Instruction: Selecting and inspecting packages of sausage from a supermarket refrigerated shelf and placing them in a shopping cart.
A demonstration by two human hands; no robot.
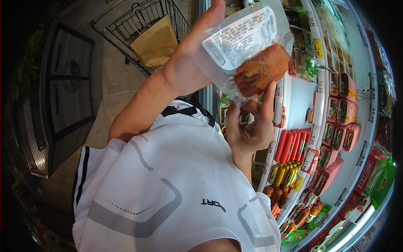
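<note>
A clear vacuum-sealed pack of browned meat (266, 71) is held up in front of me, with its white printed label (241, 39) facing the camera. My left hand (196, 47) supports it from the left; the thumb points up, and the fingers are hidden behind the plastic. At the pack's lower edge, my right hand (253, 124) has it between thumb and fingers, the index finger lying against the meat. Both hands hold the pack a little in front of the refrigerated shelves (299, 100).
A wire shopping cart (116, 28) carrying a brown paper bag (156, 42) stands ahead to the left. Red sausages (288, 146), yellow-wrapped sausages (280, 174) and pink packs (341, 110) fill the shelves to my right. A dark-framed cabinet (67, 85) stands at far left.
</note>
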